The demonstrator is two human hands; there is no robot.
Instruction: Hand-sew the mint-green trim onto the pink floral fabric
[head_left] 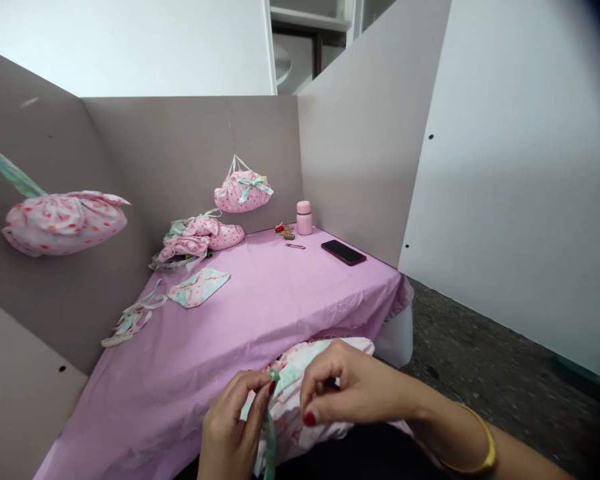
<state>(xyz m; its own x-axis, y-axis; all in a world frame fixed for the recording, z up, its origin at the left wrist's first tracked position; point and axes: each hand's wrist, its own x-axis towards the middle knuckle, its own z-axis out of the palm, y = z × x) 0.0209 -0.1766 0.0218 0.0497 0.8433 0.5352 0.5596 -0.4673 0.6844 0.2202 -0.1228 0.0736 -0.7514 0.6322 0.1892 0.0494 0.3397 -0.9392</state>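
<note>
Thumb and forefinger of my left hand pinch a narrow green fabric strap, whose lower part hangs down towards my lap. Just right of it, my right hand is raised with its fingers curled and the thumb close to them. Whether a needle or thread sits in those fingers is too small to see. Beneath both hands, a bundle of pink and pale green printed fabric lies gathered on my lap against the table edge. Part of it is hidden by my hands.
A purple cloth covers the table. On it are a folded fabric piece, fabric straps, piled pink fabric, thread snips, a phone and a pink bottle. Two stuffed pouches, one pink, hang by the panels.
</note>
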